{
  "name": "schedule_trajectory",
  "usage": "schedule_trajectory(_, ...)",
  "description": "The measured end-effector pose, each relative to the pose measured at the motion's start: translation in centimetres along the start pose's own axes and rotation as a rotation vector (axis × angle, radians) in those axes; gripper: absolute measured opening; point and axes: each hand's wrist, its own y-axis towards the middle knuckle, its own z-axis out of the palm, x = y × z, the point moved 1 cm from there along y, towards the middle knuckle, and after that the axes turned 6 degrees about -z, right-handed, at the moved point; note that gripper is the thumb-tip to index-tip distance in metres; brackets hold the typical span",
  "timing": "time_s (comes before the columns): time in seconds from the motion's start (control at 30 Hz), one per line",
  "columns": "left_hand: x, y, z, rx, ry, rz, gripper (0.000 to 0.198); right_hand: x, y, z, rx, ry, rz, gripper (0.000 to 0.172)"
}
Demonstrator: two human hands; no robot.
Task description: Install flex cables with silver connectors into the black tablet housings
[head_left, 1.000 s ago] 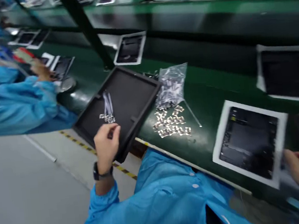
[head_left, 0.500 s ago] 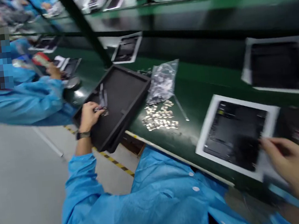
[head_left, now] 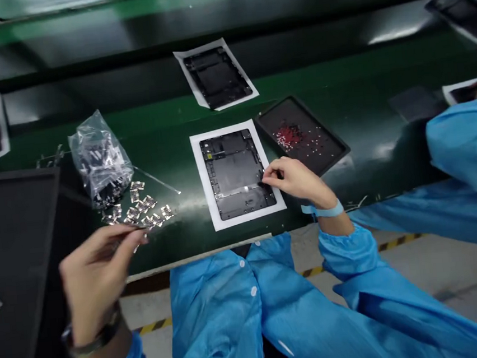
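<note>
Head view: the left hand (head_left: 95,271) pinches a thin metal piece (head_left: 130,227) between thumb and fingertips, just above the loose metal clips (head_left: 142,208) on the green belt (head_left: 167,141); blur hides its shape. The right hand (head_left: 297,180) sets curled fingertips on the right edge of the dark tablet shell (head_left: 233,171), which lies on a white sheet (head_left: 212,204) mid-belt; whether it grips anything cannot be told. Print on the shell is too small to read. The large black tray (head_left: 11,234) is cut off at left
</note>
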Motion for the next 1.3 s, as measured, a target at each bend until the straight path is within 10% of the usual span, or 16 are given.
schedule_trajectory(0.17,-3.6,2.9,8.7,0.376,-0.132,0.114,0.012,1.0,-1.7,2.7,-0.167,-0.1,0.063,0.012)
schedule_trajectory(0.57,-7.3,6.6,17.2,0.732,-0.222,0.181,0.011,3.1,-2.1,3.7,-0.184,0.143,0.032,0.006)
schedule_trajectory(0.77,-7.4,6.9,19.2,0.79,-0.235,0.162,0.013,1.8,-1.9,3.6,-0.138,0.477,0.08,0.013)
schedule_trajectory(1.3,-7.9,7.1,20.7,0.787,-0.175,0.185,0.012,1.5,-1.6,2.9,-0.12,0.358,-0.057,0.01)
